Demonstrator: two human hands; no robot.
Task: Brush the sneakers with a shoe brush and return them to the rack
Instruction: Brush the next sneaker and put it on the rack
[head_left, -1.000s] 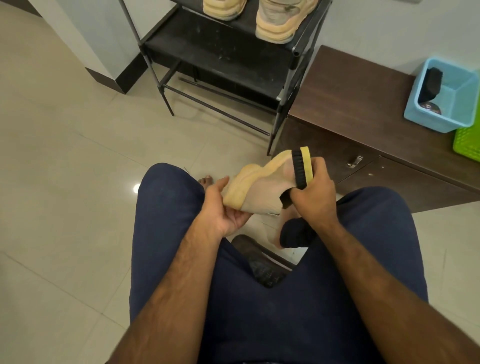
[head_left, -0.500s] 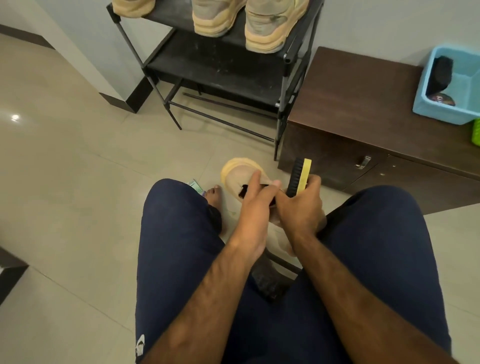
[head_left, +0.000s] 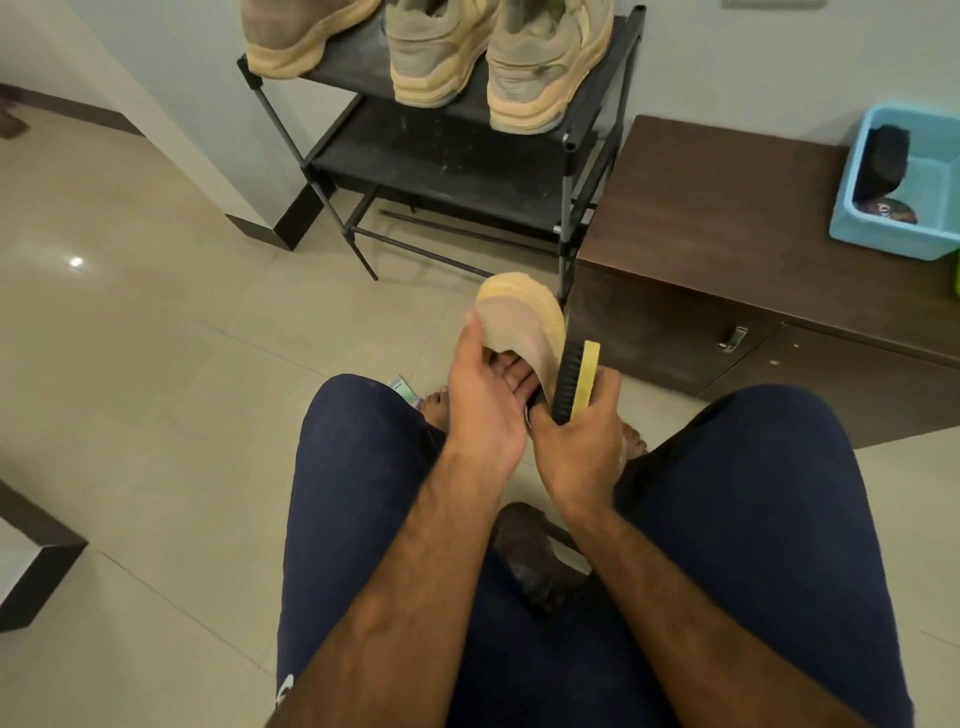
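Three sneakers (head_left: 436, 57) are sitting toe-out on the top shelf of the rack (head_left: 569, 145), and a fourth sneaker (head_left: 519, 327) is being held low in front of it, above the floor and just beyond the person's knees. The left hand (head_left: 483, 395) is gripping that one, with the thumb lying along one edge and the fingers curling round the other side. The right hand (head_left: 576, 447) is clenching round the brush (head_left: 574, 379), yellow back facing right, and the black bristles seem to be touching the shoe's side. Judging by this, brushing is going on with this shoe. Whether the racked ones are already clean is not showing, though they are looking dusty. What is remaining, at the least, is finishing this shoe and setting it back on the rack. A brown cabinet (head_left: 727, 218) is standing just beside the rack's right post. It is bearing a blue tub (head_left: 852, 228) with a dark item (head_left: 888, 156) leaning inside, and something green (head_left: 956, 275) is peeking in at the frame's edge. A dark object (head_left: 535, 566), too unclear to name, is lying between the legs. Nothing appears to be blocking the reach to the rack, though the cabinet corner is crowding its right side.
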